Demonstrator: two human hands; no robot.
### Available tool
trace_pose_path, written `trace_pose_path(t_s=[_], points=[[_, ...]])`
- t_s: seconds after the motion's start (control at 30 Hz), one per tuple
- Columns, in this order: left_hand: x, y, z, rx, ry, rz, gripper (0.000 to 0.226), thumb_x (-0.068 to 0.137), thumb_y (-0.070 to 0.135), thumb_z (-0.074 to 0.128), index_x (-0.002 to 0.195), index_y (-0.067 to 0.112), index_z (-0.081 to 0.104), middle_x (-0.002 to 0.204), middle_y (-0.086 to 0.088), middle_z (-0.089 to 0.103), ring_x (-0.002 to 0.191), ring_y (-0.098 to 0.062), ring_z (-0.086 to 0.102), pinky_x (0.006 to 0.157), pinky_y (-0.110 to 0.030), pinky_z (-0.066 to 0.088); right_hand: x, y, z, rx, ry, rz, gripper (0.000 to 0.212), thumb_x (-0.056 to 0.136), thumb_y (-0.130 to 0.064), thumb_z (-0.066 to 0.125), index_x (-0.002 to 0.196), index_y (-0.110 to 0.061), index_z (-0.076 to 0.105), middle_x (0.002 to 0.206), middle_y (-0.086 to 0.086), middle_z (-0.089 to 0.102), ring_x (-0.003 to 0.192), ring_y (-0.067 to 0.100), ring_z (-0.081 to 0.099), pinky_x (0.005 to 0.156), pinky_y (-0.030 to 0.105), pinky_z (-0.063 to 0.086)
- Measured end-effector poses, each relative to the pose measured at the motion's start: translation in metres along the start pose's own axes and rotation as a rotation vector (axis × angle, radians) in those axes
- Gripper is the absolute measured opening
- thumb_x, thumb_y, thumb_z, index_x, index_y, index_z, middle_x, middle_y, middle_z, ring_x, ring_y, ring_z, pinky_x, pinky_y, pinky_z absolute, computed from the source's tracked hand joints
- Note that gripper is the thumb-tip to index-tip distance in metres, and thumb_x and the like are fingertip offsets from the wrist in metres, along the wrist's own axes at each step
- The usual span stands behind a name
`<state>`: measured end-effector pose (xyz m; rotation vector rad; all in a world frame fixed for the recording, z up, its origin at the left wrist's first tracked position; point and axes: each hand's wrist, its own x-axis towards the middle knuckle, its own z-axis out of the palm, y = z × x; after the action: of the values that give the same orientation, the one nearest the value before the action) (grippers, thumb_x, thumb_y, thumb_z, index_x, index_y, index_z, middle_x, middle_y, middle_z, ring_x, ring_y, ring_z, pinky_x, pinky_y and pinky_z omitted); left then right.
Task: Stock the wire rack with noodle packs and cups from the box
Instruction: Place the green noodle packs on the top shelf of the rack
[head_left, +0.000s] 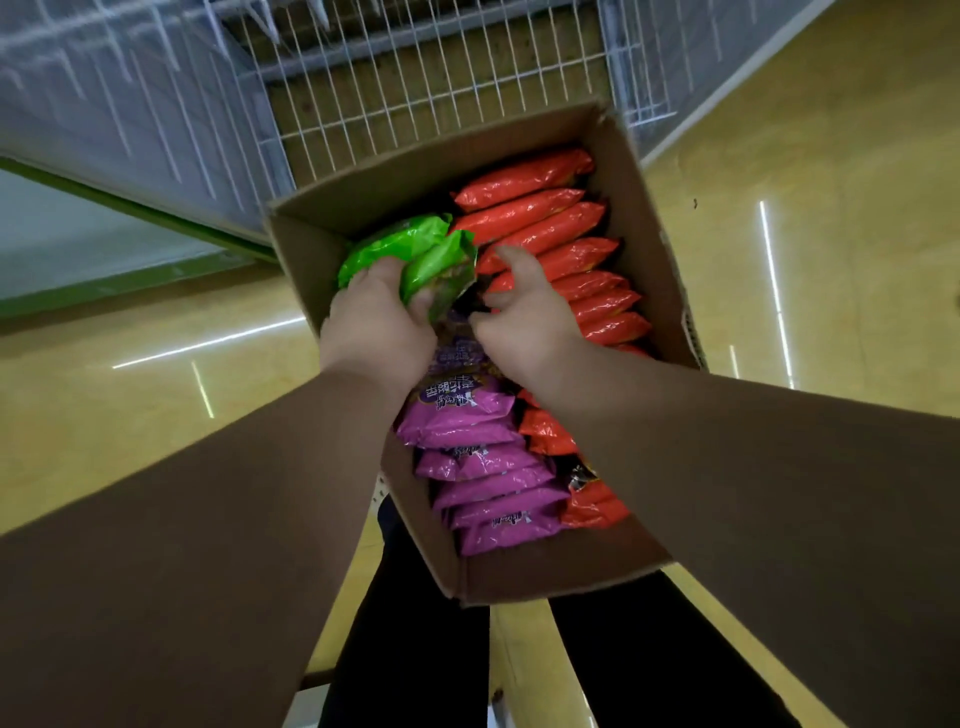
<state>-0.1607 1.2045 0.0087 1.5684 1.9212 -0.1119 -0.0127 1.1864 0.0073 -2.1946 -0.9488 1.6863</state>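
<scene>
While my left hand (375, 322) clamps bright green crinkled noodle packs (415, 254) inside the brown cardboard box (644, 228), my right hand (524, 317) hovers claw-like, empty; sleeves hide several orange packs (540, 228) below the white wire rack (415, 78).

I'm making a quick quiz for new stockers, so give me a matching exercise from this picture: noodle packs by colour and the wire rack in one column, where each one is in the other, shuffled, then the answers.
Column one:
1. green noodle packs
2. orange noodle packs
3. purple noodle packs
4. wire rack

Column two:
A. in a row along the right side of the cardboard box
B. beyond the far end of the box
C. gripped by the left hand
D. stacked in the box's near left part

Pairs: 1-C, 2-A, 3-D, 4-B
</scene>
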Motion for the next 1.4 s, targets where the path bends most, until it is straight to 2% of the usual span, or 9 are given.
trace_pose_path(t_s=[0.13,0.27,0.47,0.63,0.8,0.97,1.13,1.27,1.4], points=[[-0.038,0.022,-0.033,-0.237,0.003,-0.082,0.041,0.107,0.036,0.053,0.144,0.018,0.056,0.13,-0.011,0.067,0.124,-0.035,0.06,0.095,-0.034,0.046,-0.034,-0.007,-0.016,0.053,0.1,0.121,0.074,0.091,-0.046,0.069,0.155,-0.041,0.033,0.129,-0.003,0.065,0.109,0.022,0.066,0.094,0.028,0.05],[-0.073,0.051,-0.059,-0.487,-0.008,-0.128,0.025,0.108,0.038,0.052,0.129,0.027,0.061,0.106,0.007,0.066,0.109,-0.024,0.065,0.091,-0.031,0.047,-0.072,-0.01,-0.022,0.458,0.058,0.201,0.047,0.088,-0.045,0.074,0.13,-0.044,0.053,0.112,-0.011,0.07,0.103,0.015,0.069,0.099,0.035,0.054],[-0.13,0.08,-0.096,-0.554,0.057,0.002,0.03,0.105,0.031,0.062,0.134,0.03,0.062,0.113,0.009,0.07,0.109,-0.016,0.066,0.097,-0.033,0.053,-0.129,-0.018,-0.046,0.581,0.178,0.275,0.083,0.067,-0.078,0.069,0.138,-0.038,0.055,0.124,-0.006,0.067,0.107,0.021,0.068,0.099,0.048,0.055],[-0.176,0.099,-0.137,-0.542,0.002,0.122,0.033,0.105,0.025,0.062,0.137,0.029,0.055,0.115,0.007,0.066,0.101,-0.011,0.063,0.09,-0.032,0.05,-0.186,-0.035,-0.106,1.094,-0.107,0.442,0.082,0.096,-0.08,0.027,0.15,-0.022,0.047,0.144,0.018,0.058,0.121,0.041,0.062,0.107,0.066,0.044],[-0.212,0.132,-0.209,-0.665,-0.092,0.239,0.028,0.105,0.014,0.062,0.12,0.037,0.058,0.1,0.015,0.066,0.083,0.003,0.06,0.076,-0.023,0.049,-0.239,-0.071,-0.14,1.103,-0.292,0.444,0.093,0.091,-0.087,0.023,0.151,-0.019,0.045,0.117,0.025,0.07,0.108,0.044,0.071,0.086,0.053,0.059],[-0.247,0.17,-0.295,-0.793,-0.224,0.427,0.036,0.1,0.005,0.065,0.116,0.037,0.065,0.109,0.004,0.067,0.096,-0.008,0.06,0.079,-0.021,0.052,-0.279,-0.14,-0.183,1.155,-0.394,0.207,0.057,0.1,-0.05,0.05,0.133,-0.006,0.063,0.127,0.026,0.068,0.118,0.044,0.067,0.101,0.052,0.055],[-0.276,0.202,-0.36,-0.799,-0.165,0.493,0.052,0.09,-0.007,0.072,0.119,0.036,0.07,0.142,0.01,0.06,0.129,-0.008,0.058,0.106,-0.038,0.047,-0.316,-0.196,-0.233,1.25,-0.446,0.069,0.034,0.102,-0.023,0.05,0.122,-0.001,0.067,0.117,0.026,0.07,0.095,0.041,0.074,0.087,0.05,0.059],[-0.303,0.23,-0.387,-1.052,0.0,0.255,0.068,0.087,-0.018,0.063,0.123,0.04,0.07,0.112,0.02,0.076,0.093,-0.002,0.069,0.072,-0.017,0.053,-0.343,-0.228,-0.258,1.216,-0.424,-0.084,0.041,0.096,-0.023,0.046,0.098,0.002,0.078,0.101,0.021,0.075,0.087,0.036,0.075,0.077,0.049,0.064],[-0.319,0.243,-0.395,-1.518,-0.078,-0.07,0.041,0.101,0.001,0.054,0.137,0.018,0.065,0.115,-0.007,0.078,0.09,-0.022,0.076,0.069,-0.035,0.063,-0.369,-0.247,-0.273,1.289,-0.392,-0.158,0.043,0.091,-0.015,0.036,0.115,0.006,0.065,0.111,0.027,0.071,0.103,0.042,0.07,0.099,0.06,0.052]])
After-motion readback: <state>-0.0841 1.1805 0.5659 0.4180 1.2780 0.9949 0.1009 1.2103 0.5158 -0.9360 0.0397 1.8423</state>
